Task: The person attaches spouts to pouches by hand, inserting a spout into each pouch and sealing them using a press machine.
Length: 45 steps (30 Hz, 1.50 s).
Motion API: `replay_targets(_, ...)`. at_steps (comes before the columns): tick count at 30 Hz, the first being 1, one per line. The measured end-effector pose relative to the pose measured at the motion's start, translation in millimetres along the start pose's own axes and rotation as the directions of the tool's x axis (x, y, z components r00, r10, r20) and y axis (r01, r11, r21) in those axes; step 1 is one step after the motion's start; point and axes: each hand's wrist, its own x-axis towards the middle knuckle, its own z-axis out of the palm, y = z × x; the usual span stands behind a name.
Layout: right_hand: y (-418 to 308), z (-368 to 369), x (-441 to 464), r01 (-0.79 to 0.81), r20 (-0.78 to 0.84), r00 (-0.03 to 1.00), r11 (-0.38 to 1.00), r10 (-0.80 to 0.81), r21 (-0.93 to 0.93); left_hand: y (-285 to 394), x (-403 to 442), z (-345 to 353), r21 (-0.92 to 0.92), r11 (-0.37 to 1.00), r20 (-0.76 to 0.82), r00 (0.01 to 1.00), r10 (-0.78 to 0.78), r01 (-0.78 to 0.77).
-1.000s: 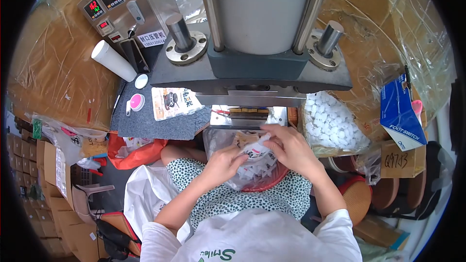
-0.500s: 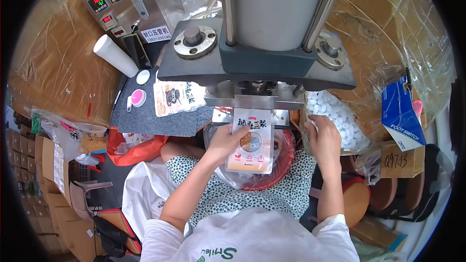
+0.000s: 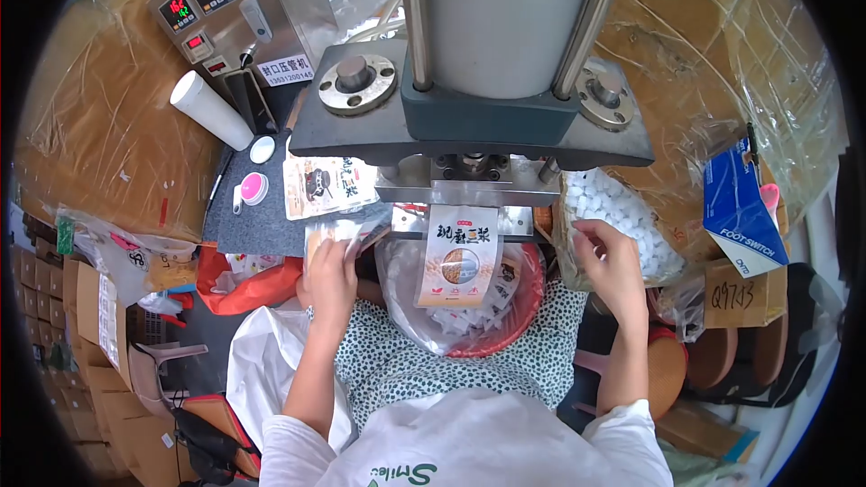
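A printed pouch (image 3: 457, 257) with a round window hangs under the press jaw (image 3: 469, 191), its top edge at the metal bar; neither hand touches it. At the table's front edge, my left hand (image 3: 327, 281) has its fingers closed on another pale pouch (image 3: 336, 233), mostly covered by the hand. Just behind it lies a stack of similar pouches (image 3: 316, 182). My right hand (image 3: 615, 263) is beside a heap of small white plastic pieces (image 3: 622, 216), thumb and fingers curled together; whatever is between the fingertips is too small to make out.
Below the press, a red basket (image 3: 532, 307) lined with clear plastic holds several pouches. A control box (image 3: 236, 13) with lit displays stands at the back left, near a white cup (image 3: 212, 110) and a phone (image 3: 250, 99). A blue box (image 3: 740, 207) is at the right.
My left hand has let go of the pouch under the press and moved left to another pouch. My right hand has shifted slightly right, its fingers curling more.
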Motion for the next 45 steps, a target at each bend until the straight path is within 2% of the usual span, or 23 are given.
replay_targets(1, 0, 4, -3, 0.075, 0.002, 0.997, 0.986, -0.077, 0.146, 14, -3, -7, -0.025, 0.998, -0.102, 0.993, 0.054, -0.056)
replay_targets(3, -18, 23, -8, 0.148, 0.125, 0.965, 0.874, -0.23, 0.462, 47, -10, -25, -0.045, 0.995, -0.098, 0.992, 0.082, -0.087)
replay_targets(5, -44, 39, -12, 0.219, 0.254, 0.911, 0.903, -0.326, 0.371, 70, -9, -37, -0.098, 0.988, -0.095, 0.99, 0.108, -0.117)
replay_targets(8, -50, 73, -7, 0.65, 0.022, 0.743, 0.73, -0.669, 0.209, 85, -11, -47, -0.055, 0.986, -0.063, 0.986, 0.156, -0.159)
replay_targets(12, -63, 67, -4, 0.775, 0.135, 0.623, 0.631, -0.771, 0.024, 85, -13, -40, -0.146, 0.957, -0.004, 0.968, 0.252, -0.25)
replay_targets(13, -60, 67, -3, 0.755, 0.163, 0.637, 0.652, -0.753, 0.066, 88, -12, -39, -0.212, 0.938, 0.025, 0.958, 0.285, -0.274)
replay_targets(15, -48, 69, -1, 0.708, 0.223, 0.658, 0.692, -0.72, 0.144, 88, -16, -23, -0.38, 0.907, 0.169, 0.95, 0.263, -0.183)
replay_targets(17, -36, 74, -1, 0.507, 0.18, 0.809, 0.819, -0.56, 0.27, 89, -13, -10, -0.478, 0.867, 0.285, 0.909, 0.305, -0.141)
replay_targets(18, -32, 75, -1, 0.395, 0.167, 0.868, 0.855, -0.467, 0.335, 90, -9, -3, -0.507, 0.86, 0.429, 0.882, 0.196, 0.055)
replay_targets(20, -32, 67, -2, 0.405, 0.012, 0.905, 0.87, -0.425, 0.283, 96, 1, 9, -0.467, 0.768, 0.696, 0.718, 0.014, 0.438)
replay_targets(21, -30, 62, -2, 0.407, -0.066, 0.913, 0.877, -0.404, 0.256, 104, 12, 12, -0.497, 0.647, 0.723, 0.688, -0.06, 0.579)
replay_targets(25, -15, 39, -6, 0.441, 0.001, 0.896, 0.891, -0.444, 0.111, 101, 38, 41, -0.602, 0.255, 0.767, 0.637, -0.081, 0.757)
replay_targets(28, 4, 22, 0, 0.422, -0.152, 0.866, 0.858, -0.477, -0.292, 102, 38, 45, -0.621, 0.129, 0.773, 0.631, -0.06, 0.773)
replay_targets(31, 26, 21, 6, 0.078, -0.129, 0.975, 0.822, -0.18, -0.564, 77, 37, 50, -0.627, 0.537, 0.643, 0.764, -0.051, 0.564)
replay_targets(32, 33, 22, 10, 0.116, -0.098, 0.976, 0.848, -0.193, -0.517, 66, 47, 40, -0.459, 0.862, 0.364, 0.931, -0.037, 0.214)
replay_targets(33, 41, 24, 13, 0.155, -0.062, 0.976, 0.869, -0.208, -0.469, 52, 65, 26, -0.461, 0.857, 0.308, 0.947, -0.09, 0.231)
replay_targets(34, 46, 25, 13, 0.192, -0.02, 0.975, 0.888, -0.22, -0.418, 26, 73, 26, -0.268, 0.963, 0.012, 1.0, 0.015, -0.011)
replay_targets(35, 47, 24, 13, 0.194, -0.004, 0.977, 0.896, -0.214, -0.4, -2, 68, 37, 0.008, 0.999, 0.057, 0.998, 0.036, -0.036)
replay_targets(36, 44, 22, 11, 0.182, -0.041, 0.975, 0.885, -0.22, -0.428, -19, 65, 46, 0.282, 0.956, 0.097, 0.994, 0.049, -0.075)
replay_targets(39, 27, 10, 3, 0.099, -0.148, 0.968, 0.846, -0.204, -0.523, 1, 28, 34, 0.313, 0.923, 0.139, 0.972, 0.188, -0.223)
replay_targets(42, 43, 18, 12, 0.206, 0.021, 0.975, 0.864, -0.221, -0.46, -6, 11, 23, 0.148, 0.972, 0.105, 0.981, 0.166, -0.18)
replay_targets(43, 44, 21, 15, 0.185, 0.006, 0.98, 0.902, -0.199, -0.391, -1, 10, 21, 0.129, 0.97, -0.021, 0.978, 0.209, -0.204)
replay_targets(45, 42, 23, 19, 0.196, 0.005, 0.979, 0.931, -0.205, -0.306, 2, 5, 15, 0.115, 0.984, -0.028, 0.99, 0.138, -0.134)
